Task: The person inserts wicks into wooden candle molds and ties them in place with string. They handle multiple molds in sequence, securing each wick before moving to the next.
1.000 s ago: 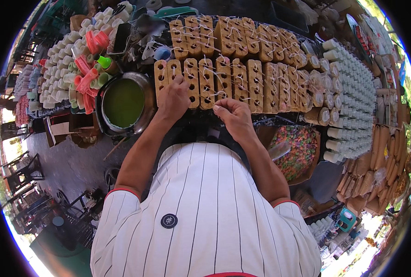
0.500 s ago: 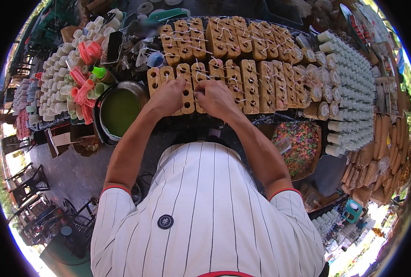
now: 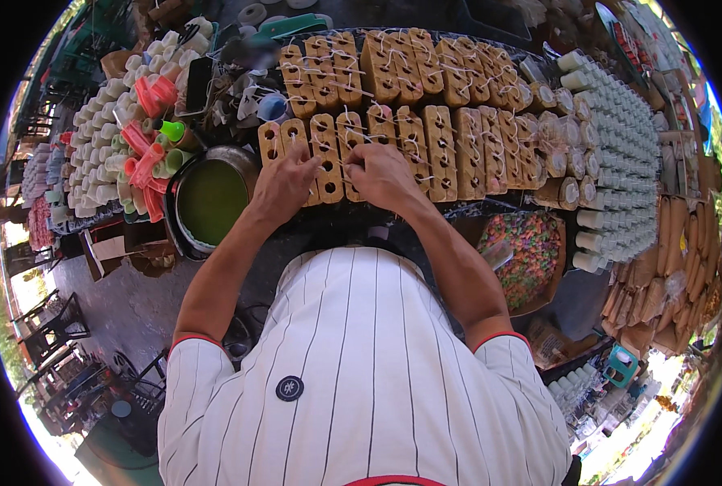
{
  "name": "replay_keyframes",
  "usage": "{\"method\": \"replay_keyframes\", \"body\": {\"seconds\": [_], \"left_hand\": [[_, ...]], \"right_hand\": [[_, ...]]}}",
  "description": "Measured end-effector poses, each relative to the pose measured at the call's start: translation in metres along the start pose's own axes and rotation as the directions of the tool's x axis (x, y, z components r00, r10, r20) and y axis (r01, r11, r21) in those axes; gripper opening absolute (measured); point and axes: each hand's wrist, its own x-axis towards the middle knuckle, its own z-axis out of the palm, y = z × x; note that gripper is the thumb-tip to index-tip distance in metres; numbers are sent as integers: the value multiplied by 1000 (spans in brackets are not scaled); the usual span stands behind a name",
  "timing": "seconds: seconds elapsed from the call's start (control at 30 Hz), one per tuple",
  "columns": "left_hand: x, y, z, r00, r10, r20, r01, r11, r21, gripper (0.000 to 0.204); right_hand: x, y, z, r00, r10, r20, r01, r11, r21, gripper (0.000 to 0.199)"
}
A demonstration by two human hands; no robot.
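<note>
Perforated blocks (image 3: 440, 152) stand in two rows, near and far, across the table (image 3: 458, 211) directly in front of you, as seen in the head view. Each block is tan, long and narrow, with round holes along its upper face; white strings (image 3: 345, 82) lie across many of them.

Your left hand (image 3: 286, 185) is over the second block from the left in the near row, its fingers bent and the thumb close to the forefinger. Your right hand (image 3: 380, 172) is over the near row, to the right of the left hand and apart from it, its fingers curled inward. You cannot tell whether either hand grips a string.

To the left of the near row stands a metal pot (image 3: 245, 165) containing green liquid (image 3: 209, 201). A blue cup (image 3: 273, 106) sits beyond the pot, near the left end of the blocks. Farther left are pale cylinders (image 3: 93, 162) and red plastic pieces (image 3: 144, 138). To the right, white cylinders (image 3: 620, 162) form dense rows. Nearer, a box of multicoloured pieces (image 3: 527, 251) sits below the table's edge.
</note>
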Motion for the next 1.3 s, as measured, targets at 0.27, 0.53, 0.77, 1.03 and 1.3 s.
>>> {"method": "replay_keyframes", "body": {"seconds": [0.27, 0.53, 0.77, 1.03, 1.3], "left_hand": [[9, -3, 9, 995, -97, -13, 93, 981, -172, 12], [11, -13, 8, 966, -234, 110, 257, 915, -312, 19], [10, -15, 12, 965, -245, 96, 263, 883, -389, 21], [17, -9, 1, 949, -252, 188, 309, 857, -412, 22], [32, -6, -10, 918, -304, 255, 386, 832, -399, 25]], "right_hand": [[11, -1, 7, 993, -112, 35, 114, 992, -60, 27], [34, -12, 12, 984, -100, 148, 127, 974, -187, 26], [42, -13, 21, 985, -80, 154, 110, 975, -194, 24], [37, -8, 36, 979, -203, 37, 206, 954, -216, 21], [2, 0, 48, 875, -449, -180, 343, 839, -423, 12]]}}
